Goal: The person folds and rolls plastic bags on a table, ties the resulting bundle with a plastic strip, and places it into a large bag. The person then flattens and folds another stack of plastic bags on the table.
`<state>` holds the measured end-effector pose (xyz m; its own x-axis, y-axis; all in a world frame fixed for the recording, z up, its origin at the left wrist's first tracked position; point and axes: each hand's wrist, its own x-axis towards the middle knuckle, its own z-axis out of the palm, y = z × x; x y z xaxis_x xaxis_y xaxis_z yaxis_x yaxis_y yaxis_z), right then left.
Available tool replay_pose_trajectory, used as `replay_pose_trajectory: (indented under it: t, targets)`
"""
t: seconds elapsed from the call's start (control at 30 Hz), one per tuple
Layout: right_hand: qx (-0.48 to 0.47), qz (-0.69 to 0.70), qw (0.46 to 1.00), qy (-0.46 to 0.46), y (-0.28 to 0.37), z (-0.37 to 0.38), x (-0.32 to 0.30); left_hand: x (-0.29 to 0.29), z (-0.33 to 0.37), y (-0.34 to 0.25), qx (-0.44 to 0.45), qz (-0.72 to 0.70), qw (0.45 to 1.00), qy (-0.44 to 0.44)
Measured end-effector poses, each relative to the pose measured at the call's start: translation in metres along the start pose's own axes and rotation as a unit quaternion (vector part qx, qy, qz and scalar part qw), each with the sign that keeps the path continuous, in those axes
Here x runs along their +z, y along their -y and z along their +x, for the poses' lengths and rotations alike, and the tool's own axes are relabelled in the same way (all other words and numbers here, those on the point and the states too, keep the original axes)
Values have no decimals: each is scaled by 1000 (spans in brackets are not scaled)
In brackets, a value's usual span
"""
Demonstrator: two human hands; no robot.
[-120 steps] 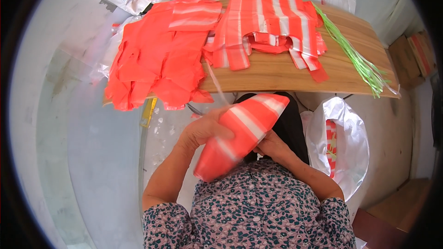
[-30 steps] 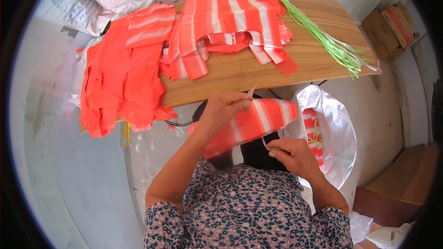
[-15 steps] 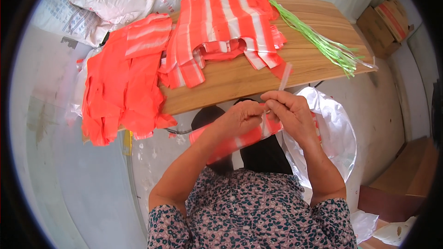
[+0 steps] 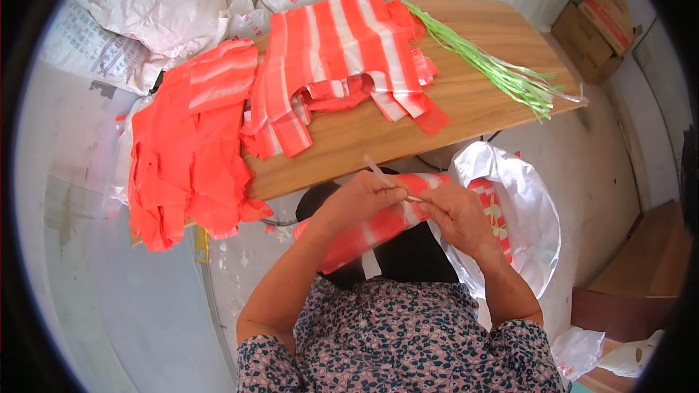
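A rolled bundle of red and white striped plastic bags [image 4: 364,233] lies across my lap, below the table edge. Over it, my left hand [image 4: 364,200] pinches a pale translucent plastic strip [image 4: 377,171], whose free end sticks up past the fingers. My right hand [image 4: 457,217] is closed on the same strip, drawn taut between both hands above the bundle. Whether the strip passes around the bundle is hidden by my fingers. On the table lie a striped stack of vest-style bags [image 4: 328,44] and, to its left, a mostly red stack [image 4: 189,145].
A bunch of green plastic strips [image 4: 484,54] lies at the right of the wooden table [image 4: 349,142]. By my right knee stands an open white sack [image 4: 535,225] with striped bundles inside. Stuffed white sacks [image 4: 156,4] fill the back left; cardboard boxes [image 4: 593,33] stand far right.
The strip's free end, earlier upright at my right hand, now shows above my left hand, tilted leftward. Both hands are lower and the view has shifted slightly.
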<state>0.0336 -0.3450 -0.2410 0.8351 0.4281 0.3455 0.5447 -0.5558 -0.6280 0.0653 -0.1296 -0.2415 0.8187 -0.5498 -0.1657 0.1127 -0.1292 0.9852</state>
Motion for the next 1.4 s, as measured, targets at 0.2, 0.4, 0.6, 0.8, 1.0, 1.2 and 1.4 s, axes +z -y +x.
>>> replay_pose_trajectory:
  t: [0.2,0.4,0.6,0.8,1.0,1.2,1.4]
  targets:
    - [-9,54,996,67,6,-10,13,-3,-2,-15,-2,-8,998,59]
    - [116,231,966,-29,-19,10,28,1,4,0,286,308,902,-98]
    - [172,488,853,72,-23,19,51,2,8,8,313,319,885,-128]
    - [13,12,996,-90,-7,12,23,-2,1,16,276,199,925,-168]
    - [16,-128,988,-84,13,-9,12,-5,1,29,230,202,929,-207]
    - [40,-126,988,-84,12,-40,6,-24,-3,39,117,367,893,-233]
    - [66,49,993,-90,0,-47,21,-20,3,43,-15,185,952,-243]
